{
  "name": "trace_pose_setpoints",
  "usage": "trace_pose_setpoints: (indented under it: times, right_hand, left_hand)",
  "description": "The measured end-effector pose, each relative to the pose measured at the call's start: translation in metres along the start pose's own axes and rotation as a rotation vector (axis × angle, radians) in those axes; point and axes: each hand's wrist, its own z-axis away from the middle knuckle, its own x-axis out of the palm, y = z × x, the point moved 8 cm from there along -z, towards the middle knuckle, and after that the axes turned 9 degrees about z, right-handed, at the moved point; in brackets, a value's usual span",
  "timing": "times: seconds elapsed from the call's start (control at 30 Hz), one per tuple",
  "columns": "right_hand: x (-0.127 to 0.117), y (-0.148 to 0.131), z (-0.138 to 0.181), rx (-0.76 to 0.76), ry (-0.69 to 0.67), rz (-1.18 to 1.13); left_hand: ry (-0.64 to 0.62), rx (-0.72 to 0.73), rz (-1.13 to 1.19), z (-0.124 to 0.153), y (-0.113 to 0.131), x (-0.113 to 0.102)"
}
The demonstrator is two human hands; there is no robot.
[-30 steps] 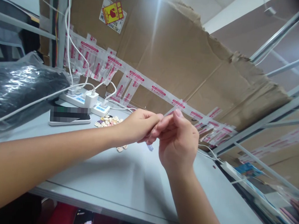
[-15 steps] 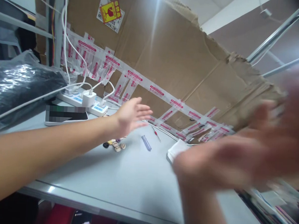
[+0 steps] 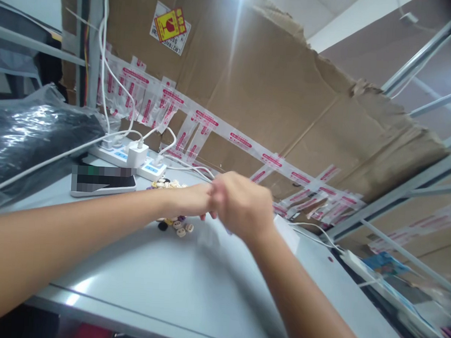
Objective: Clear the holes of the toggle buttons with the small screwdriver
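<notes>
My left hand (image 3: pixel 195 200) reaches in over the table, above a pile of small beads (image 3: pixel 175 224) in cream, yellow, purple and black. Its fingers are mostly hidden behind my right hand (image 3: pixel 244 205), which meets it at the middle of the view. The right hand shows its back, with the fingers curled inward in a closed shape. What lies inside that curl, if anything, is hidden. Slight blur covers the spot where the hands touch.
A white power strip (image 3: pixel 152 169) with a charger (image 3: pixel 137 155) and cables stands at the back left. Near it lie a phone-like device (image 3: pixel 103 188) and a black plastic-wrapped bundle (image 3: pixel 34 139). Taped cardboard (image 3: pixel 253 79) backs the table; a white object (image 3: pixel 286 232) sits behind my right wrist.
My right hand has swung left and forward from the right edge, going from spread to curled, and now touches my left hand. The left hand's outstretched fingers have become hidden.
</notes>
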Motion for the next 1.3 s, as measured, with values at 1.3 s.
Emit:
trace_pose_setpoints:
  times: [1.3]
  right_hand:
    - [0.085, 0.089, 0.100, 0.740, -0.485, -1.032]
  left_hand:
    - [0.047, -0.188, 0.506, -0.019, -0.029, 0.002]
